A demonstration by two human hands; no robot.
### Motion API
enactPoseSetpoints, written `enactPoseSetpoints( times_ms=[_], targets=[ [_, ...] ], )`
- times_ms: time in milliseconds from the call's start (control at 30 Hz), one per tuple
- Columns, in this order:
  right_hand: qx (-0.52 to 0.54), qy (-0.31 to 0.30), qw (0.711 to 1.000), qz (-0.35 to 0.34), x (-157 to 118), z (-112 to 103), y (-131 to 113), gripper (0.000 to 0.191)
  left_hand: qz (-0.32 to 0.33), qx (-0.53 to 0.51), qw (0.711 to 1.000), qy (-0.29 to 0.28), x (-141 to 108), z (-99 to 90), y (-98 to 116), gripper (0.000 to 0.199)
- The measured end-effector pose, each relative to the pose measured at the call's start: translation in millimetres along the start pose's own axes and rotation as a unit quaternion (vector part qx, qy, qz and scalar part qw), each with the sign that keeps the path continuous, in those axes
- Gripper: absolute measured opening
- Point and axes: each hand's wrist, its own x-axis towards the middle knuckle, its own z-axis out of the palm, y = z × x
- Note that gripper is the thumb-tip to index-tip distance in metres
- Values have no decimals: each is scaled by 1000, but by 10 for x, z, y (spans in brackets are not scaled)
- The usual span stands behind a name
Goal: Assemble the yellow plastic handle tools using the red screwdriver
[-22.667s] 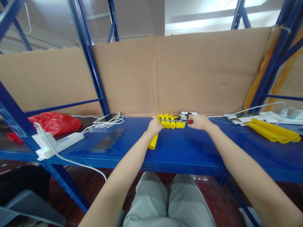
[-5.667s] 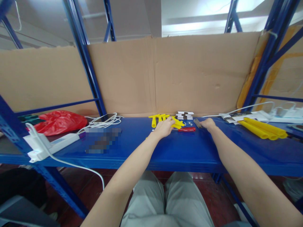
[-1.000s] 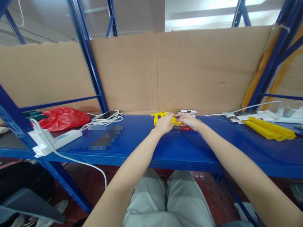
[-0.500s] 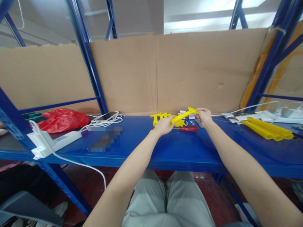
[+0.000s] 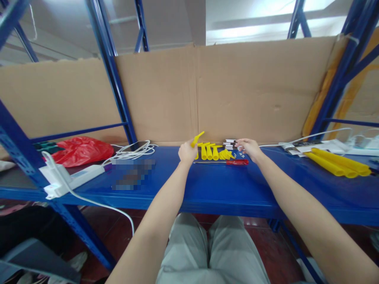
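Observation:
My left hand [image 5: 187, 152] is closed round a yellow plastic part [image 5: 196, 141], whose thin bent end points up and right; my fingers hide the rest. My right hand [image 5: 248, 148] is at a small stack of black-and-white pieces [image 5: 229, 144], fingers apart and their tips at its right side. I cannot tell whether they touch it. Between my hands, several similar yellow parts [image 5: 209, 152] lie in a row, beside a pile of smaller yellow pieces [image 5: 226, 154]. A screwdriver with a red handle [image 5: 237, 162] lies in front of them.
Yellow tubes [image 5: 337, 161] and papers lie at the right of the blue shelf [image 5: 219, 185]. At the left are a white power strip [image 5: 84, 176], coiled white cable [image 5: 139, 151] and a red plastic bag [image 5: 84, 151]. A cardboard panel [image 5: 237, 90] stands behind.
My left hand has moved left with the yellow part, now turned more upright. My right hand has come away from that part's end and shifted left to the black-and-white stack.

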Motion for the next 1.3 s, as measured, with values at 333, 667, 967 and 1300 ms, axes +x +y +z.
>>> enactPoseSetpoints(
  times_ms=[333, 667, 967, 1300],
  targets=[
    [-120, -58, 990, -50, 9, 36, 62, 15, -86, 75, 990, -84, 73, 93, -252, 36],
    [-146, -77, 985, -48, -18, 53, 60, 14, -58, 77, 986, -137, 100, 199, -287, 40],
    [-150, -81, 984, -61, 30, 40, 121, 12, -81, 62, 986, -135, 116, 204, -258, 43],
    [-351, -91, 926, -107, 298, 52, 434, 22, -47, 60, 986, -147, 92, 219, -222, 38]
  ],
)
